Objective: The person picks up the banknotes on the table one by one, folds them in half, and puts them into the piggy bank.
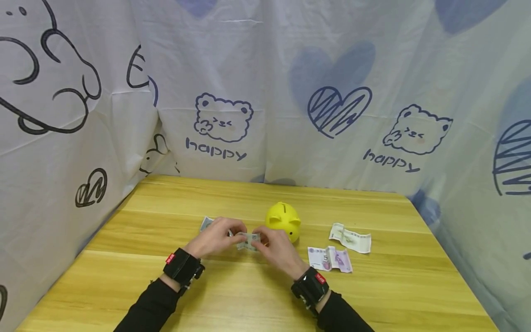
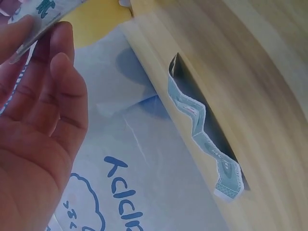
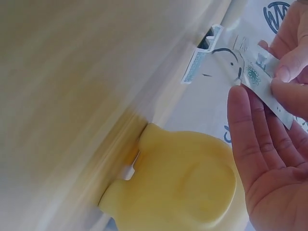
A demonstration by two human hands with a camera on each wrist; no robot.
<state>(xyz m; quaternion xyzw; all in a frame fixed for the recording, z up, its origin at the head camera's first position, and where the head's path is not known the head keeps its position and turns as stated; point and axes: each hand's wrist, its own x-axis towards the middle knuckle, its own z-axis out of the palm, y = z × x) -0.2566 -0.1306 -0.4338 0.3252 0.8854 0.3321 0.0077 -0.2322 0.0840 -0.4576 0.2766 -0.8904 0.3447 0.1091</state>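
Observation:
Both hands hold a small greenish banknote [image 1: 249,240] above the table, one at each end. My left hand [image 1: 217,236] pinches its left end between thumb and fingers; the left wrist view shows that palm [image 2: 43,130] with the note [image 2: 44,13] at the top. My right hand [image 1: 280,251] pinches the other end, its remaining fingers extended behind the note in the right wrist view. Just behind the right hand stands a yellow piggy bank [image 1: 283,216] with a slot on top. A creased banknote [image 2: 204,134] stands on edge beyond the left hand, partly hidden in the head view.
A purple banknote [image 1: 330,259] and a pale green banknote [image 1: 351,239], both creased, lie right of the piggy bank. The wooden table [image 1: 232,295] meets a white printed cloth [image 1: 282,152] at the back and sides.

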